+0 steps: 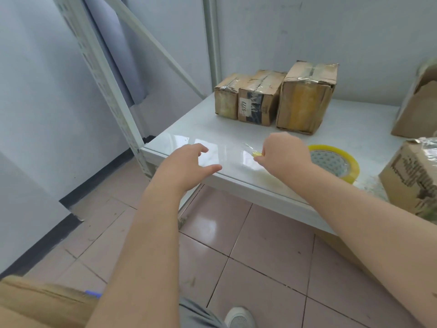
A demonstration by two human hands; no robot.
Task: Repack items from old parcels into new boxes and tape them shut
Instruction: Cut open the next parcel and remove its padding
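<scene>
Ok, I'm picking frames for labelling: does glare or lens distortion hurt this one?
Head view: strong glare on the glossy shelf top between the left hand and right hand, washing out the clear tape piece that the right hand pinches; wide-angle lens bows the shelf upright.

Three parcels stand in a touching row at the back of the table [201, 129]: left parcel [225, 100], middle parcel [259, 100], right parcel [305, 100]. Before them, rightward, the tape roll [335, 162] lies flat. Right of it sits the front box [411, 178], with the back box [418, 110] behind. The left hand [186, 164] hangs over the table's front edge. The right hand [283, 152], pinching a tape scrap [256, 153], is just left of the roll.
</scene>
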